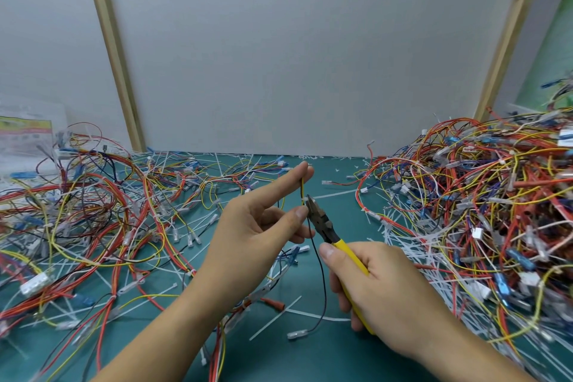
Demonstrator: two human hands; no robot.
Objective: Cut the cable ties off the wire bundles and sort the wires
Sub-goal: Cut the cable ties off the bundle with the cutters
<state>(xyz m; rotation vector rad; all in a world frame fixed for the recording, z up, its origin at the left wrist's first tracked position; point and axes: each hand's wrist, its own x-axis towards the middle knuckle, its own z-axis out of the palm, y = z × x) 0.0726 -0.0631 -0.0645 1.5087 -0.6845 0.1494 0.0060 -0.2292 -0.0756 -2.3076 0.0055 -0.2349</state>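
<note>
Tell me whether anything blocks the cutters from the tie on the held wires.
Nothing visible does. The cutters in the right hand have their tip at the white tie on the wires pinched by the left hand.

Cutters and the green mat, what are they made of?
The cutters have a dark head, likely metal by its dull sheen; the yellow handles look like smooth plastic or rubber coating. The mat is probably rubber or vinyl: flat, matte, evenly green.
</note>
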